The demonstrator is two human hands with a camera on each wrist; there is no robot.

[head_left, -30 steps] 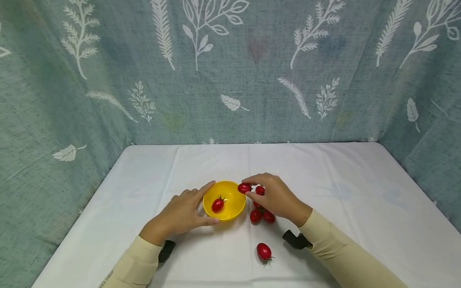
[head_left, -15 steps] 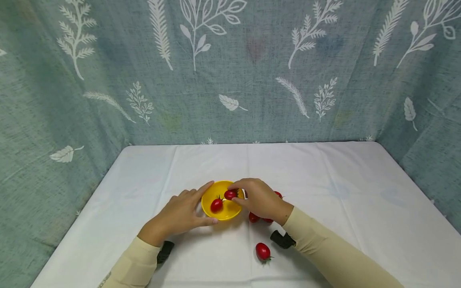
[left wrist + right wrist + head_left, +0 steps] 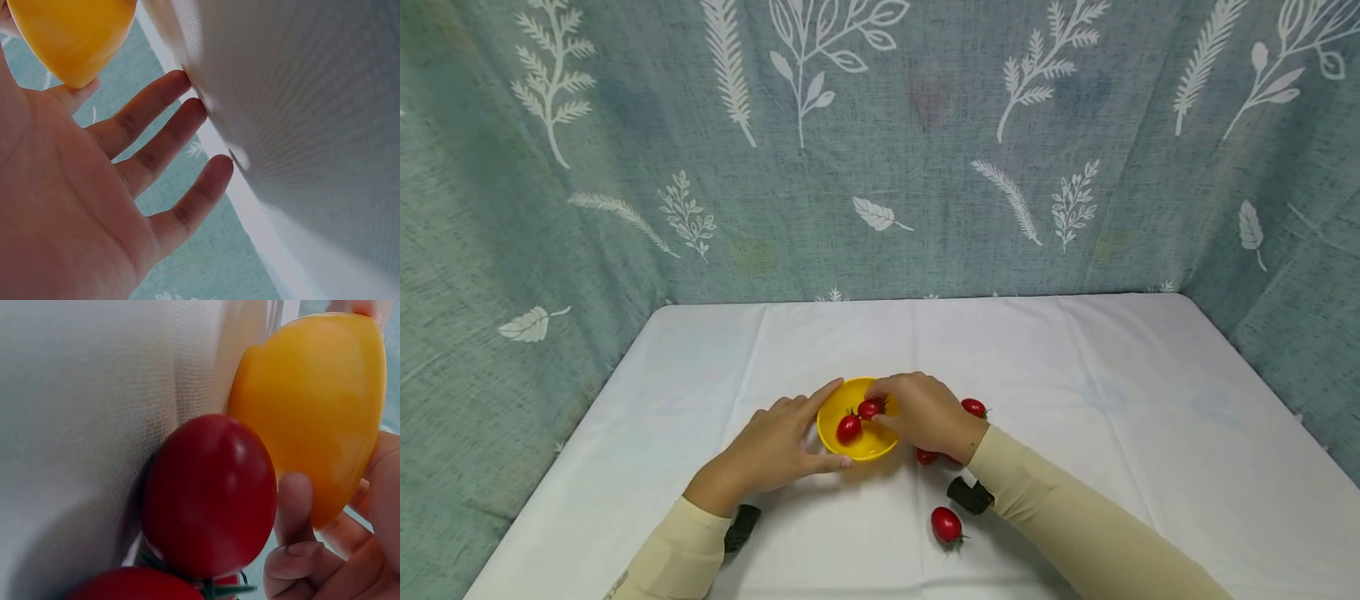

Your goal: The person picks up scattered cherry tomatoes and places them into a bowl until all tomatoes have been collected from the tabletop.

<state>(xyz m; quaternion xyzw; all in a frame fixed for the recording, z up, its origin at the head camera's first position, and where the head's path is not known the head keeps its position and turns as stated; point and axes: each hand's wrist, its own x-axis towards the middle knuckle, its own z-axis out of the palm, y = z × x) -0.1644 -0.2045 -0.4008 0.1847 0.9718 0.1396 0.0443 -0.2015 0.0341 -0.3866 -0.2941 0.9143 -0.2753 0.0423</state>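
A small yellow bowl (image 3: 832, 407) stands on the white cloth. My left hand (image 3: 771, 446) holds it from the left, index finger and thumb along its rim; its other fingers stretch out beside the bowl in the left wrist view. One cherry tomato (image 3: 849, 429) lies inside the bowl. Between thumb and fingertips, my right hand (image 3: 925, 414) pinches a second cherry tomato (image 3: 870, 408) low within the bowl, close by the first. That hand covers the bowl's right rim. In the right wrist view the outside of the bowl shows, and the pinched tomato is hidden.
More cherry tomatoes, among them one at the back (image 3: 973, 407) and one nearer (image 3: 927, 457), lie right of the bowl, partly under my right wrist. A single tomato (image 3: 947, 525) lies toward the front. A patterned green curtain (image 3: 820, 208) hangs behind the table.
My right hand has carried its cherry tomato leftward from beside the bowl's right rim, over it, and down inside. The left hand has kept its place at the bowl.
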